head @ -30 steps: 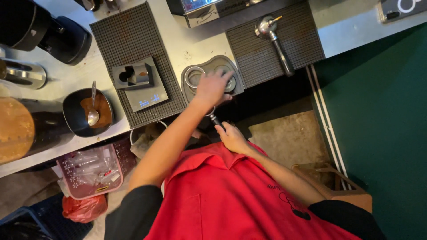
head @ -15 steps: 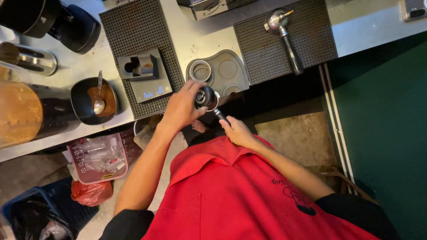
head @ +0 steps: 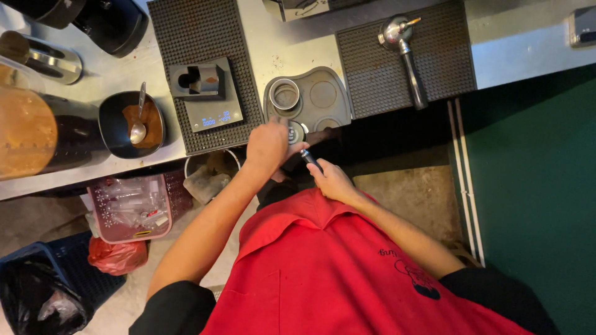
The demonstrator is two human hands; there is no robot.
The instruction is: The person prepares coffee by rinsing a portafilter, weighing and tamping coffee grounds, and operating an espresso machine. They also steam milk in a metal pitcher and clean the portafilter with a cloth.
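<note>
While the right hand (head: 332,180) gripped the dark handle of a portafilter (head: 299,136) with its fingers curled shut around it, the left hand (head: 268,144) sat over the basket end, fingers bent and closed on the rim, apparently to steady it. That two-handed hold kept the portafilter level at the counter's edge, just below the grey tamping mat (head: 316,99), whose corner notch seemed made to brace it. A metal ring (head: 285,95) rested on the mat just beyond the left hand. Further to that hand's left stood a small scale (head: 208,102) with a black holder on a ribbed rubber mat (head: 198,37), and past it a dark bowl (head: 131,124) of brown powder with a spoon. Beyond the right hand, well apart, a second portafilter (head: 403,53) lay on another ribbed mat.
</note>
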